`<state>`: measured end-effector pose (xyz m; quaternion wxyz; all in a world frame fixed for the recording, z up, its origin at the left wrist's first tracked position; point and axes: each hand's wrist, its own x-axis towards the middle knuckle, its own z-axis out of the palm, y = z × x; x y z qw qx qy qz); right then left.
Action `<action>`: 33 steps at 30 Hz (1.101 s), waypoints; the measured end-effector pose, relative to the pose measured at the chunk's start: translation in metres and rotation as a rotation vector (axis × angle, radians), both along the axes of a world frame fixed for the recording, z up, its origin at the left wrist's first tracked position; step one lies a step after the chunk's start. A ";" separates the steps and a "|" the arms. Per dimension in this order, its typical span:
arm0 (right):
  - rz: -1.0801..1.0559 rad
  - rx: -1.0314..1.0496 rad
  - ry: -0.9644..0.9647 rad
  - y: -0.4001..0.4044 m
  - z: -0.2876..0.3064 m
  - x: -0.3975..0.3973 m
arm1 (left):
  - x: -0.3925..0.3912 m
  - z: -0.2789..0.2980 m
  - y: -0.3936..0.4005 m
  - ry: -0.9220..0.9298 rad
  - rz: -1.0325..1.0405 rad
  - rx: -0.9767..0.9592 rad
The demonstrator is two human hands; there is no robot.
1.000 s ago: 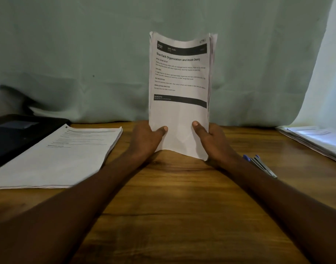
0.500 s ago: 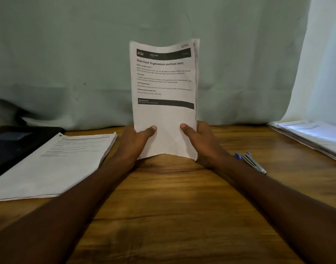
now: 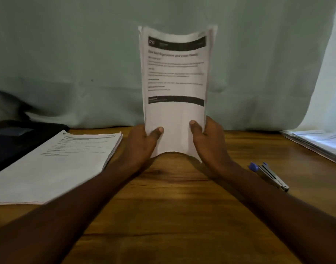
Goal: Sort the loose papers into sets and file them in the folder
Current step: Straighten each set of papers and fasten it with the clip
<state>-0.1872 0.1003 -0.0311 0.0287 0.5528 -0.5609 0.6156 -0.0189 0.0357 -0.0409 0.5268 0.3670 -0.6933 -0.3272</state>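
A set of printed sheets [image 3: 174, 88] stands upright on its bottom edge at the middle of the wooden table [image 3: 173, 202]. My left hand [image 3: 142, 145] grips its lower left side, thumb on the front page. My right hand [image 3: 209, 143] grips the lower right side the same way. The sheets bow slightly between my hands. A flat stack of papers [image 3: 54, 164] lies on the table to the left. A dark folder [image 3: 12, 141] lies at the far left, partly under that stack.
A blue and silver stapler [image 3: 268, 175] lies on the table right of my right forearm. Another pile of papers [image 3: 319, 143] sits at the far right edge. A pale green cloth [image 3: 68, 63] hangs behind the table.
The upright sheets and both hands have stayed in the same grip, shifting a little against the table. The sheets' bottom edge now bows up more between my hands.
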 end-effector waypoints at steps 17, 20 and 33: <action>0.147 0.267 -0.143 0.006 -0.007 0.001 | 0.002 0.002 -0.001 -0.112 0.105 0.087; 0.178 0.207 -0.230 0.007 -0.006 0.000 | 0.003 0.005 -0.001 -0.031 0.105 0.024; 0.103 0.311 -0.112 0.010 0.000 0.000 | 0.001 0.004 0.004 -0.197 0.116 0.060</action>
